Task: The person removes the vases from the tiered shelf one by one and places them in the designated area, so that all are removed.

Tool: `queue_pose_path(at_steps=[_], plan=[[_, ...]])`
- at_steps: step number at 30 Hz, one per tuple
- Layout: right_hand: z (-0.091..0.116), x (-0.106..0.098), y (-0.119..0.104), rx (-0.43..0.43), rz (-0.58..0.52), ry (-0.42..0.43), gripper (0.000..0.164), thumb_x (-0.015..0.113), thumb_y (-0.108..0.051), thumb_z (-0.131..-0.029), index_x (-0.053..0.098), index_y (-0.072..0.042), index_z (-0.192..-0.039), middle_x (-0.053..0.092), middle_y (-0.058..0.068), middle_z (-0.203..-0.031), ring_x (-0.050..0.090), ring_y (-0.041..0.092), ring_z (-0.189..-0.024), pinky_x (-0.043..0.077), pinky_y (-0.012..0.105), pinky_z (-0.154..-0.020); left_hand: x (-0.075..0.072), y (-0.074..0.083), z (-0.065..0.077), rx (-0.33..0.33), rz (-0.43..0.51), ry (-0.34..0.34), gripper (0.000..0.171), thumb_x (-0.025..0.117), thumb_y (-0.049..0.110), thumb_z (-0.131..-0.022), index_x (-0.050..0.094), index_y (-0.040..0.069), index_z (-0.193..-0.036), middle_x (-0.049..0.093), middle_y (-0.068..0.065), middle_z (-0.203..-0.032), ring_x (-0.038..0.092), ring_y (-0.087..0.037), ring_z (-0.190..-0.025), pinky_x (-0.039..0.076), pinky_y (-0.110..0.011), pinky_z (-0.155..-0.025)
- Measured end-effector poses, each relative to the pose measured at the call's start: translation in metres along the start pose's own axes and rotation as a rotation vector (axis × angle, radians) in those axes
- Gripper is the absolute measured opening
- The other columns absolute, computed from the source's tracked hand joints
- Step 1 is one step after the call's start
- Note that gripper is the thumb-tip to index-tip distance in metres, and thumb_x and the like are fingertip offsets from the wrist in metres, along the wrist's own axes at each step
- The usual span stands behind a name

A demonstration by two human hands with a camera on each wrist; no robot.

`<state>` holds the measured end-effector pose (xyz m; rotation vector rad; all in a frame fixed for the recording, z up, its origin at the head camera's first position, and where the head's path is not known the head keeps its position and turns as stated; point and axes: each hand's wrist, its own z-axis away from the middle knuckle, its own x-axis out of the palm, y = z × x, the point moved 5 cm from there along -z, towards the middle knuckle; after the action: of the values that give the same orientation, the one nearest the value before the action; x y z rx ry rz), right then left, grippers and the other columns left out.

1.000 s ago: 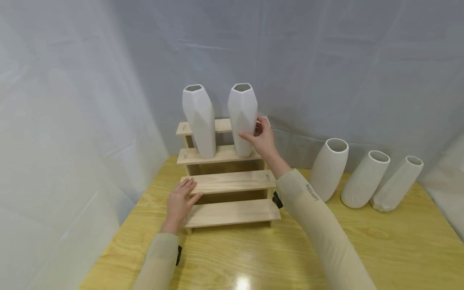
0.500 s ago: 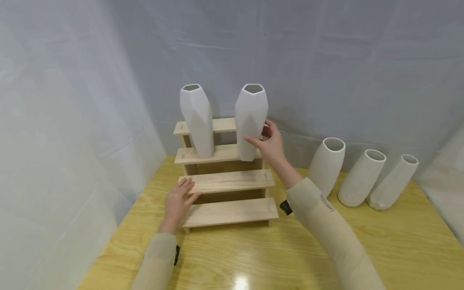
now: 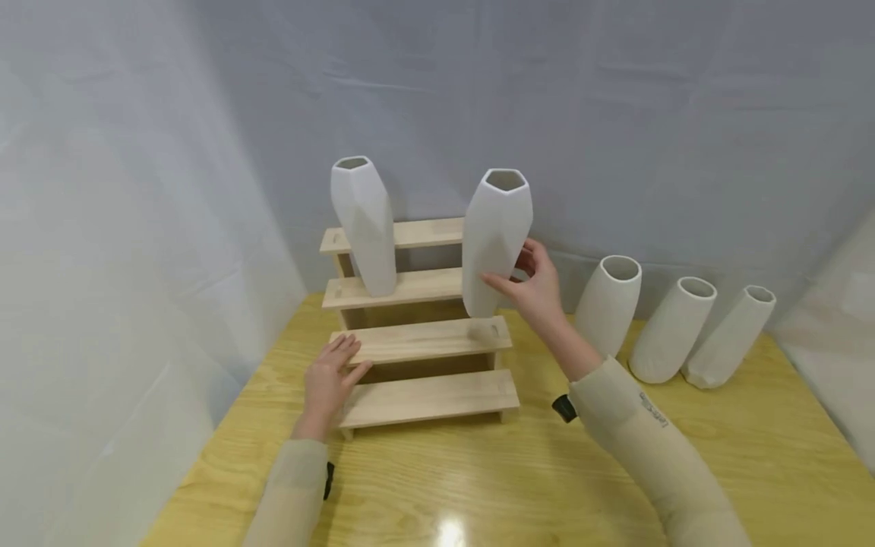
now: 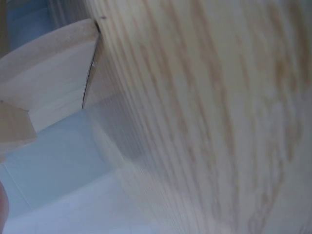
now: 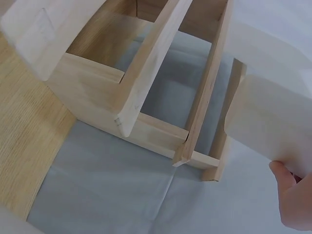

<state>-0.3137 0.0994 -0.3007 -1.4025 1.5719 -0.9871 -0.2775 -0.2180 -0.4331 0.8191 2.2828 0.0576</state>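
Observation:
My right hand (image 3: 536,292) grips a white faceted vase (image 3: 497,228) low on its right side, thumb in front. That vase is off the shelf, held in front of the right part of the rack; the right wrist view shows its base (image 5: 263,117) apart from the boards. My left hand (image 3: 326,384) rests on the left end of the wooden stepped rack (image 3: 424,342), fingers lying on the second board from the bottom. A similar faceted vase (image 3: 365,228) stands upright at the left of the third board up. In the left wrist view only a sliver of the hand shows.
Several-tiered, the rack stands on a wood-grain table (image 3: 437,486). To the right are two smooth white vases, a taller one (image 3: 611,304) and a shorter one (image 3: 673,330), and a slim faceted vase (image 3: 731,338). A pale cloth (image 3: 615,114) hangs behind.
My right hand has lifted the faceted vase off the third board and brought it right and toward me. My left hand stays on the rack. The view has shifted slightly.

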Motion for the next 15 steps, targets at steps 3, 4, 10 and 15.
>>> queue_pose_path(at_steps=[3,4,10,15], plan=[[0.007,-0.006,0.0,0.002,0.013,0.0,0.063,0.076,-0.007,-0.069,0.043,-0.004,-0.122,0.053,0.013,-0.114,0.05,0.022,-0.1,0.046,0.036,-0.083,-0.001,0.0,0.0,-0.003,-0.003,-0.004,0.042,0.071,0.027,-0.072,0.065,-0.002,-0.101,0.058,-0.017,-0.11,0.053,-0.032,-0.104,0.043,-0.046,-0.085],[0.009,-0.008,0.001,0.003,0.017,-0.002,0.063,0.076,-0.007,-0.069,0.043,-0.004,-0.122,0.053,0.013,-0.114,0.05,0.022,-0.1,0.046,0.036,-0.083,-0.001,0.0,0.0,-0.004,-0.005,-0.006,0.042,0.072,0.026,-0.071,0.065,-0.002,-0.101,0.058,-0.017,-0.11,0.053,-0.033,-0.104,0.043,-0.046,-0.085],[0.024,-0.02,0.007,0.003,0.043,-0.015,0.062,0.075,-0.007,-0.069,0.044,-0.003,-0.123,0.051,0.012,-0.113,0.049,0.022,-0.101,0.047,0.036,-0.083,-0.002,0.0,0.001,-0.028,0.0,-0.02,0.043,0.073,0.025,-0.07,0.064,-0.002,-0.103,0.058,-0.016,-0.112,0.052,-0.032,-0.106,0.042,-0.047,-0.086],[0.036,-0.028,0.011,-0.006,0.02,-0.021,0.061,0.073,0.001,-0.069,0.042,0.002,-0.122,0.048,0.015,-0.115,0.048,0.022,-0.099,0.047,0.039,-0.083,-0.004,0.0,0.001,-0.021,-0.001,-0.01,0.043,0.074,0.021,-0.068,0.064,-0.003,-0.102,0.058,-0.016,-0.111,0.053,-0.032,-0.105,0.042,-0.047,-0.086]])
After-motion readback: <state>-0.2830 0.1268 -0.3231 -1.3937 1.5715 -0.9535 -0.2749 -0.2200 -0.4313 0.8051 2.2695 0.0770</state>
